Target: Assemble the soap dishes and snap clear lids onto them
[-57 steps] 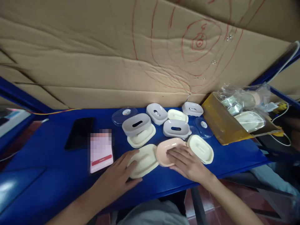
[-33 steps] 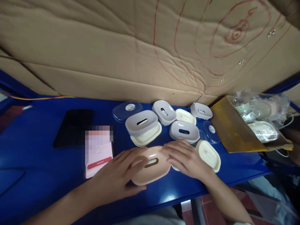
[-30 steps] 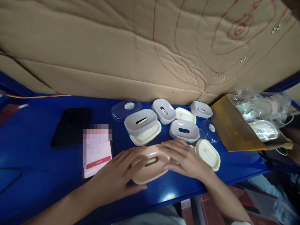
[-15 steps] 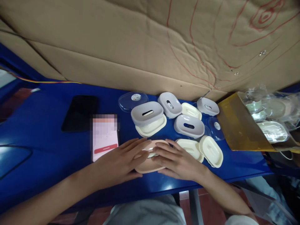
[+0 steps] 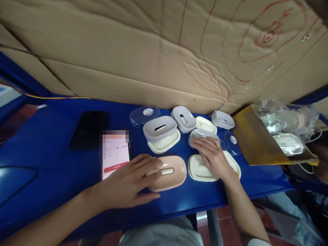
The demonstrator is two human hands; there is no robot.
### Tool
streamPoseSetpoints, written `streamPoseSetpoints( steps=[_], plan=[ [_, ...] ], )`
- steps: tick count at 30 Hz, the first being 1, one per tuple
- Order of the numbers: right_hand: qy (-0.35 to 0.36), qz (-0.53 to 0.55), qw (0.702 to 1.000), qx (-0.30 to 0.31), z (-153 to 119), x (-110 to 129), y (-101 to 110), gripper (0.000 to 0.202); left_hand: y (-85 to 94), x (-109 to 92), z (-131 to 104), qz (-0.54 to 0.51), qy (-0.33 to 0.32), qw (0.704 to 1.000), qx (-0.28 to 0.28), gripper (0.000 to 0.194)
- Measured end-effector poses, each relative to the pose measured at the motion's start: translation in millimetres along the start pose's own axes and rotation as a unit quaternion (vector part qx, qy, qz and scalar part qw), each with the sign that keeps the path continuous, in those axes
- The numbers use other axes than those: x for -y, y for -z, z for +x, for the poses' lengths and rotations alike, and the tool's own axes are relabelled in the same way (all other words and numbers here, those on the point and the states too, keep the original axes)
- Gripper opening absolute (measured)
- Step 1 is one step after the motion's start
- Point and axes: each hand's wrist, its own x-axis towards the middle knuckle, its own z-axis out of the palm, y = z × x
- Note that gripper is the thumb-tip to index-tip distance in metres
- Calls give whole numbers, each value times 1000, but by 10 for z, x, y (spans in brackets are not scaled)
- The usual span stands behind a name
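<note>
Two sets look assembled: the pink soap dish (image 5: 167, 172) with a cream tray showing through its slot, and a grey dish on a cream tray (image 5: 162, 134); several grey and cream pieces lie loose. Our left hand (image 5: 129, 182) lies flat, fingers spread, on the pink dish's left end. Our right hand (image 5: 213, 156) reaches over a cream tray (image 5: 196, 168), fingertips curled on the grey soap dish (image 5: 200, 134), not lifting it.

left hand (image 5: 130, 182) flat, fingers spread, right hand (image 5: 214, 158) reaching forward, palm down

Phone screen (image 5: 115, 143) partly blurred
</note>
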Motion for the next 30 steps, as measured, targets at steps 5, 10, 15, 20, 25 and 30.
streamPoseSetpoints(
  steps=[5, 10, 15, 20, 25, 30],
  plan=[
    [44, -39, 997, 42, 190, 37, -55, 51, 3, 37, 14, 20, -2, 1000, 8, 36],
    [76, -58, 992, 87, 595, 104, -256, 38, 7, 29, 10, 29, -1, 999, 14, 37],
    [74, -13, 993, 96, 706, 93, -384, 15, -18, 21, -41, 41, 14, 999, 15, 55],
    [70, 49, 994, 65, 590, 79, -320, 17, -66, 20, -58, 55, 5, 998, 27, 73],
    [23, 59, 997, 46, 566, -35, -168, 24, -72, 53, -57, 31, 15, 999, 34, 73],
    [-125, -38, 990, 51, 378, -366, 114, 38, -14, 74, -43, 22, 28, 998, 43, 63]
  ],
)
